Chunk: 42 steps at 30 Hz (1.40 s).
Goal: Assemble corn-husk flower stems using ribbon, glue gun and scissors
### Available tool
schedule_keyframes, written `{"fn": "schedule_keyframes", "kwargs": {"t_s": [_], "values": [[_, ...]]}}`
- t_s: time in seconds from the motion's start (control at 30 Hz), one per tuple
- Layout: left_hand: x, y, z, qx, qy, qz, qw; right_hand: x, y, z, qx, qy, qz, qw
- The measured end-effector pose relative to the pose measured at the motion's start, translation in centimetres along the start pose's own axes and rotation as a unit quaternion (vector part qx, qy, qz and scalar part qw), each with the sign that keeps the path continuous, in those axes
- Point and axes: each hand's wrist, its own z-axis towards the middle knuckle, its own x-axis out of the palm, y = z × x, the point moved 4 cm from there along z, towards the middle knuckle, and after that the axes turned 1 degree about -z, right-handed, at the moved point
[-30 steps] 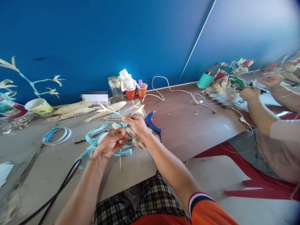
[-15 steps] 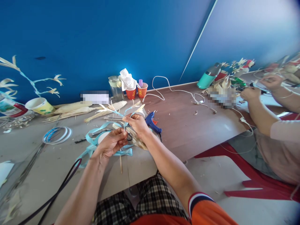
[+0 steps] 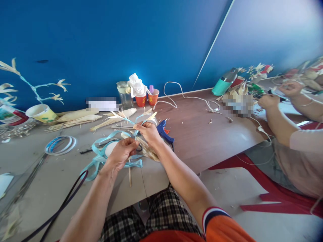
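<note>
Flower stem (image 3: pixel 127 118), wrapped in pale blue and branching toward cream, husk-like petals, is held above the table (image 3: pixel 196 127) between the person's two hands. The right hand (image 3: pixel 148 132) pinches it near the fork, thumb against fingers; the left hand (image 3: pixel 123 149), lower and nearer the body, has thumb and forefinger closed on the stem's lower end. Beneath and beside the left hand lie loops of light blue ribbon (image 3: pixel 97 164) and a white round piece (image 3: pixel 110 149), partly hidden by that hand. Under the right wrist is a bundle of dry husk (image 3: pixel 150 154), and just right of that hand rests a blue glue gun (image 3: pixel 164 132). Farther left, thin rings (image 3: pixel 60 145) lie together on the tabletop. Beyond the hands, long pale husks (image 3: pixel 75 116) lie toward the blue wall (image 3: pixel 101 43), near a clear jug (image 3: pixel 125 97) and two red cups (image 3: pixel 140 100), one topped with white tissue (image 3: pixel 137 85). A tilted yellow-and-white cup (image 3: pixel 42 113) stands at far left. Off to the right, by a green flask (image 3: pixel 222 86), a co-worker's hands (image 3: pixel 269 101) are above the same table.
</note>
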Motion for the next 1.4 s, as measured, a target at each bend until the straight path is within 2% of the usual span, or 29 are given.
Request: {"fn": "schedule_keyframes", "kwargs": {"t_s": [0.27, 0.6, 0.9, 1.13, 1.4], "values": [[0.0, -0.5, -0.1, 0.099, -0.052, 0.084, 0.990, -0.9, 0.0, 0.9, -0.036, -0.013, -0.019, 0.999], [0.0, -0.6, -0.1, 0.089, -0.056, 0.056, 0.993, -1.4, -0.3, 1.5, -0.040, -0.013, -0.007, 0.999], [-0.6, -0.2, 0.4, 0.098, -0.076, 0.089, 0.988, -0.9, 0.0, 1.0, -0.034, -0.009, 0.019, 0.999], [-0.6, -0.3, 0.3, 0.120, -0.098, 0.100, 0.983, -1.4, -0.7, 1.8, -0.026, -0.019, 0.049, 0.998], [-1.0, -0.6, 0.4, 0.146, -0.135, 0.184, 0.963, -0.4, -0.8, 1.3, 0.002, 0.051, 0.063, 0.997]]}}
